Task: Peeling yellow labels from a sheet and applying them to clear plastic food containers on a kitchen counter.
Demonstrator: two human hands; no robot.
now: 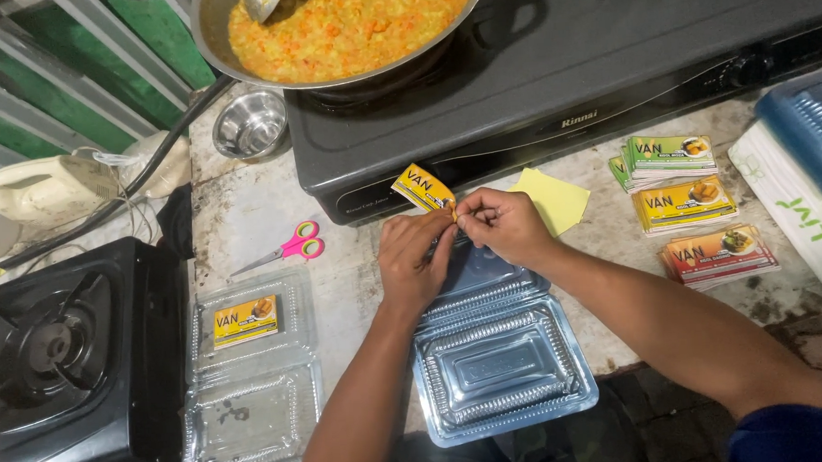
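My left hand and my right hand meet at the corner of a small yellow label sticker, pinching it between fingertips just in front of the black stove. Below my hands lies an open clear plastic clamshell box, its lid half under my wrists. A second open clamshell lies to the left with a yellow label stuck on its lid.
Pink scissors, a small steel bowl, and a pan of orange-yellow food sit at the back. Label stacks and a yellow backing sheet lie to the right, a single burner to the left, blue trays at the far right.
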